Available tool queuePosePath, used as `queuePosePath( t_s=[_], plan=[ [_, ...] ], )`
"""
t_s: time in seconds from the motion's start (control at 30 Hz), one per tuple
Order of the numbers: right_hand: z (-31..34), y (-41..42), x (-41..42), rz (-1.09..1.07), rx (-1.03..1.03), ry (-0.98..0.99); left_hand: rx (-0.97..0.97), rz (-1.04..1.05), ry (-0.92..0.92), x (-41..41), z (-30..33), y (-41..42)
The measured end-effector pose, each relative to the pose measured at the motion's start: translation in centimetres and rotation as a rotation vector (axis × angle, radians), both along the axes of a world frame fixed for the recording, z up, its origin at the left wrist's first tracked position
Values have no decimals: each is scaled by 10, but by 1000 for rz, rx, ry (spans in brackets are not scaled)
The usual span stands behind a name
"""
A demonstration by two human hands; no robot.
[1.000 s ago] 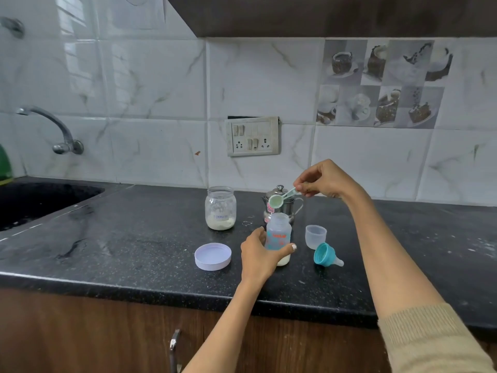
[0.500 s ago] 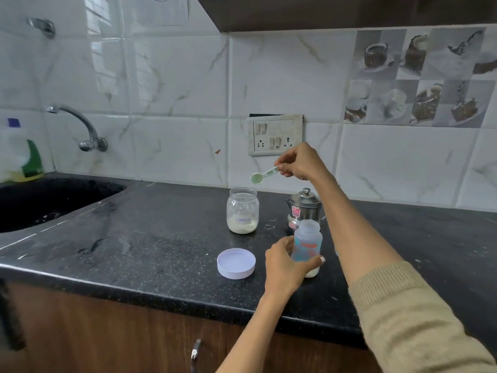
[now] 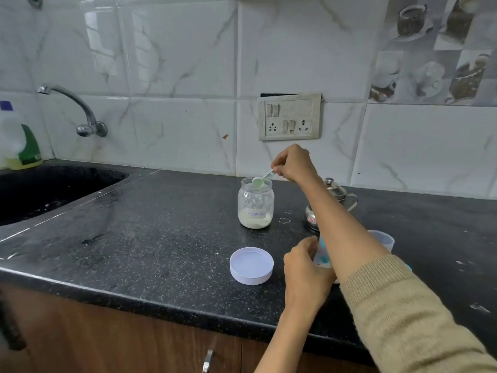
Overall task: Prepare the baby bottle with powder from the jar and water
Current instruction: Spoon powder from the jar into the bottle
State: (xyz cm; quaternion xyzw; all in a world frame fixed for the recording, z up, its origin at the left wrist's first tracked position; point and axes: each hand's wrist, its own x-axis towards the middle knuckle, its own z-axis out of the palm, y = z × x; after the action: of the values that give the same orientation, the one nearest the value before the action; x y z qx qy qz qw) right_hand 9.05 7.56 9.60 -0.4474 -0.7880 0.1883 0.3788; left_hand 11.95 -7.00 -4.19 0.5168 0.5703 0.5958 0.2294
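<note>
The fingers of the right hand pinch the handle of a small green scoop, whose bowl sits at the open mouth of the glass jar. The jar stands upright on the black tabletop, with pale powder in its lower part and a label on its front. The left hand curls around the baby bottle, which stands nearer the front edge and is mostly hidden behind the right forearm. The jar's white lid lies flat just left of that hand. A steel pot with a knobbed lid stands behind the forearm, and a clear plastic cup shows to its right. A sink sits at far left under a wall tap.
</note>
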Motion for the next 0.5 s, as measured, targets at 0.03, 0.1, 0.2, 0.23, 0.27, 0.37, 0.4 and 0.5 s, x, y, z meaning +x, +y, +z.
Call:
queuePosePath(
  t_s=[0.03,0.1,0.2,0.23,0.27,0.37,0.4,0.5],
  plan=[
    [-1,1,2,-11,1,41,4,2,-1,1,1,-2],
    [-2,4,5,-59,16,136,7,2,-14,1,2,-2],
    [-5,9,8,-221,71,226,-4,-7,-18,1,4,-4],
    [-6,9,8,-284,84,215,-13,-4,-16,1,5,-5],
    [-8,8,7,-340,88,181,-17,3,-9,1,6,-6],
    [-16,-1,0,-434,71,-19,-33,26,11,1,8,-9],
    [-19,-5,-3,-443,56,-89,-46,26,26,1,10,-10],
    [-33,-8,-8,-452,19,-236,-74,60,114,-1,8,-7]
  ],
)
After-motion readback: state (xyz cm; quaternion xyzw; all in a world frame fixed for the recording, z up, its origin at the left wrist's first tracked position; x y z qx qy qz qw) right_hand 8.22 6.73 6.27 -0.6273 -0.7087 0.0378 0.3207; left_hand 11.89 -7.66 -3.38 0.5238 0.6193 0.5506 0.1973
